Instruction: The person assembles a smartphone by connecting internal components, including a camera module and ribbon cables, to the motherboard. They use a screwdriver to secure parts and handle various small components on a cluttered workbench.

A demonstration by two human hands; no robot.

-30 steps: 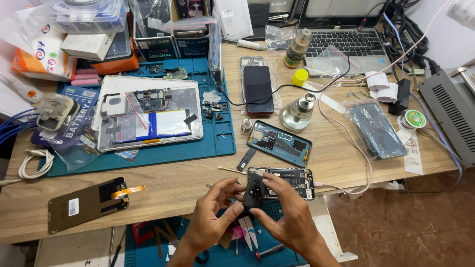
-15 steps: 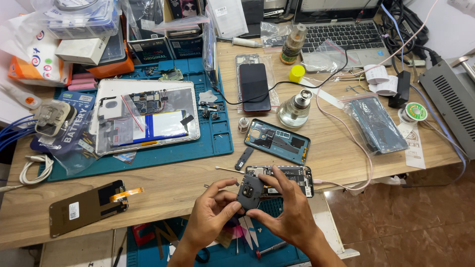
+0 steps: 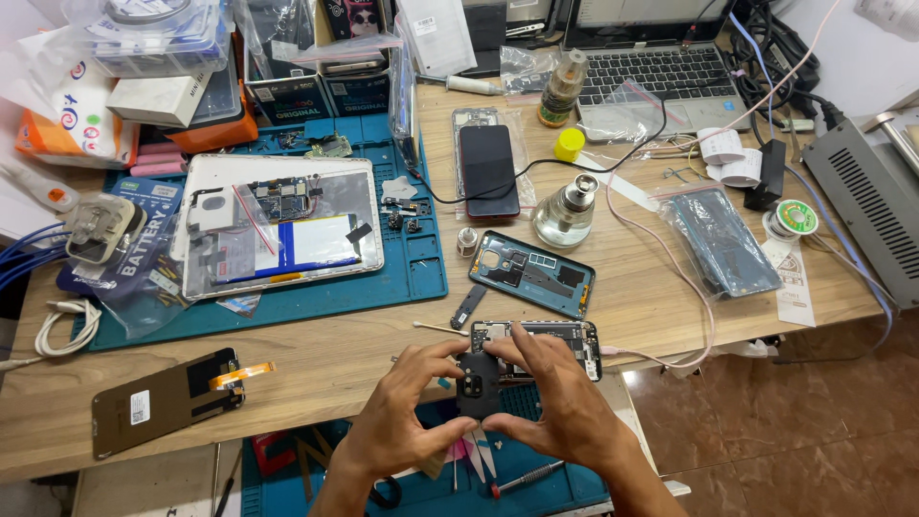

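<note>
Black part (image 3: 478, 383) upright — both hands' fingers (image 3: 450, 359).

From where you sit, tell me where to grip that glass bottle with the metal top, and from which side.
Take the glass bottle by its narrow metal top, from above. It stands upright; its round glass belly is wide and likely slippery, and a black cable runs close along its left.
</note>
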